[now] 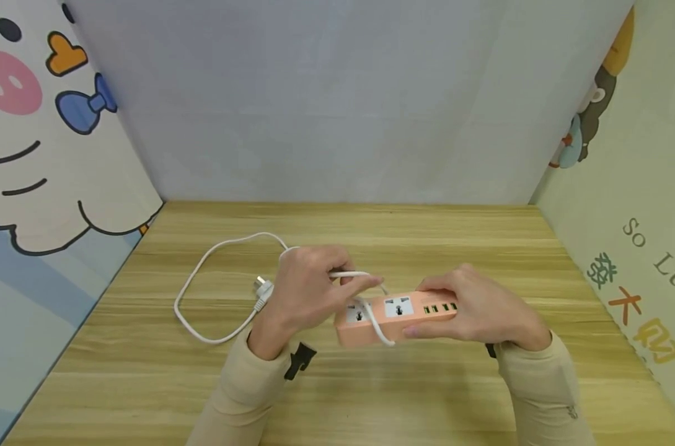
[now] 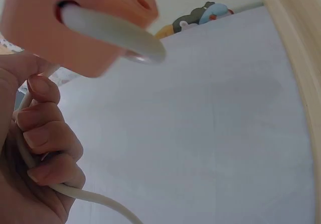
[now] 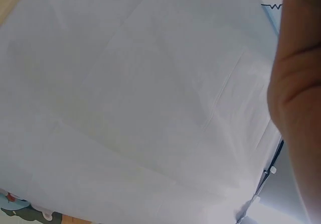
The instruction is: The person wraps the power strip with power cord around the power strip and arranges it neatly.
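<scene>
In the head view my right hand (image 1: 479,310) grips the right end of a peach power strip (image 1: 355,336), thumb on the near side and fingers at the far side. White sockets and several USB ports face up. My left hand (image 1: 309,288) pinches the strip's white cable (image 1: 379,327), part of which crosses over the strip near its left end. The left wrist view shows curled fingers (image 2: 55,138) around the cable (image 2: 103,200), and the cable leaving a hole in the strip's end (image 2: 30,30). Only a blurred part of the right hand (image 3: 301,98) shows in the right wrist view.
The rest of the cable loops on the wooden table (image 1: 370,396) to the left, where its plug (image 1: 264,290) lies beside the left wrist. A pale back wall (image 1: 337,111) and printed side panels (image 1: 622,204) enclose the table.
</scene>
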A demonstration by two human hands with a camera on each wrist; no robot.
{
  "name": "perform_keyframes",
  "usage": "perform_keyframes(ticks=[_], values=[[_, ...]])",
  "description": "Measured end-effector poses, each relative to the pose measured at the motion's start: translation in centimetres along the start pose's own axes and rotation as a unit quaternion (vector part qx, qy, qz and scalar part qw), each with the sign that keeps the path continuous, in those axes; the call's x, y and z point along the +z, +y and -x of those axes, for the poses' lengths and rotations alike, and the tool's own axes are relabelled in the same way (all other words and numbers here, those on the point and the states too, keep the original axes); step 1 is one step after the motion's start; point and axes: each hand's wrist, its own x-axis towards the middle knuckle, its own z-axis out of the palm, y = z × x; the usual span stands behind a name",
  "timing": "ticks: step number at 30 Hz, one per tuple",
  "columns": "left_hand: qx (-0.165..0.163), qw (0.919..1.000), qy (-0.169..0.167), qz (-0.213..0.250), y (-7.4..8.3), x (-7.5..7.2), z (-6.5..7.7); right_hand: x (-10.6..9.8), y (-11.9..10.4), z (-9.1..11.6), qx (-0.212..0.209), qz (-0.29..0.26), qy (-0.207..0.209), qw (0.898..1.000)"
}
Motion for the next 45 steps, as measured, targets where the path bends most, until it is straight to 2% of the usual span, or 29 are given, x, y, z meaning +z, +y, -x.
perform_keyframes(ticks=[6,13,20,26,33,40,45], values=[[0.007,0.9996,-0.02,0.021,0.9,-0.6,0.0,-0.2,0.4,-0.1,0.012,0.019,0.021,1.0],[0.029,0.9986,-0.015,0.04,1.6,-0.8,0.2,-0.4,0.5,-0.1,0.026,0.032,0.024,0.999],[0.042,0.9978,-0.019,0.047,2.3,-1.0,0.3,-0.7,0.5,0.1,0.026,0.022,0.043,0.998],[0.045,0.9971,-0.025,0.055,2.9,-1.3,0.4,-1.1,0.7,0.4,0.026,-0.004,0.069,0.997],[0.042,0.9953,-0.038,0.079,3.4,-1.6,0.5,-1.5,0.8,0.5,0.023,-0.013,0.121,0.992],[0.049,0.9872,-0.068,0.136,3.6,-1.9,0.6,-1.7,0.6,0.8,0.006,-0.028,0.17,0.985],[0.045,0.9728,-0.124,0.19,3.1,-2.4,0.5,-1.7,0.6,1.0,0.018,-0.033,0.201,0.979]])
